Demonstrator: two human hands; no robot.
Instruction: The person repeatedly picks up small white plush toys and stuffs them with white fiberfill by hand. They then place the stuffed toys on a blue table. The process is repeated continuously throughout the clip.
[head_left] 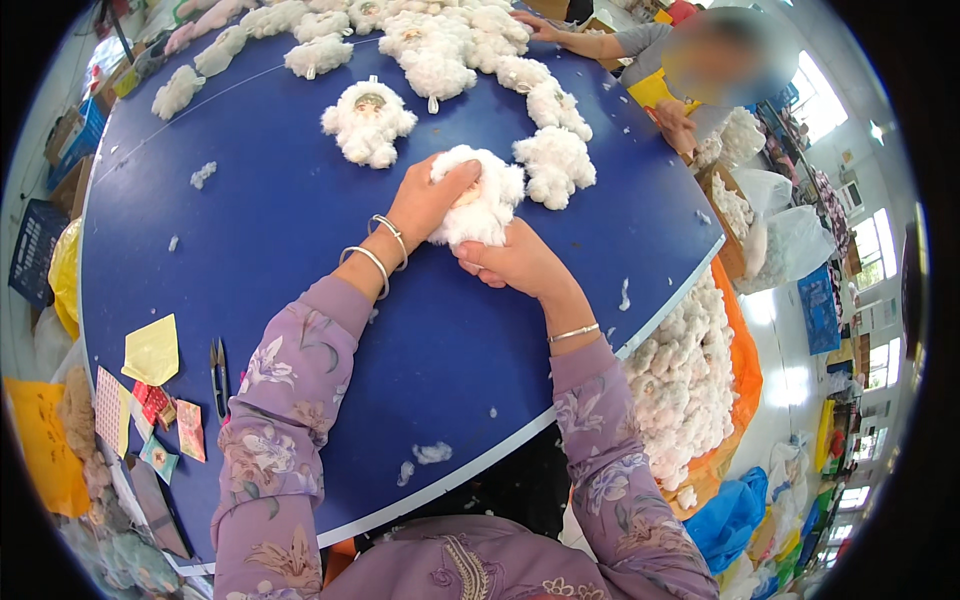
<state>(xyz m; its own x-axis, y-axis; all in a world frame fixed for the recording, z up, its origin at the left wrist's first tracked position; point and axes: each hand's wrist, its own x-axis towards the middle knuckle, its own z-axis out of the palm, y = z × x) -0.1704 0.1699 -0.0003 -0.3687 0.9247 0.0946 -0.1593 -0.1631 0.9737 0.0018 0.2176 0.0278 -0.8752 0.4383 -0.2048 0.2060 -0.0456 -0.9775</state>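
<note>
A fluffy white plush doll is between my two hands above the blue table. My left hand grips its upper left side, thumb laid across the front. Lower down, my right hand pinches the doll's bottom edge with fingers and thumb. Most of the doll's face is covered by my left thumb. Just right of it lies another white plush doll, seemingly face down. Beyond my hands, a doll with a small printed face lies face up.
Many white plush dolls cover the far table. Thread snips, a yellow cloth piece and small packets lie at left. At right, an orange sack holds white plush pieces. Across the table, a person's hand is near the edge.
</note>
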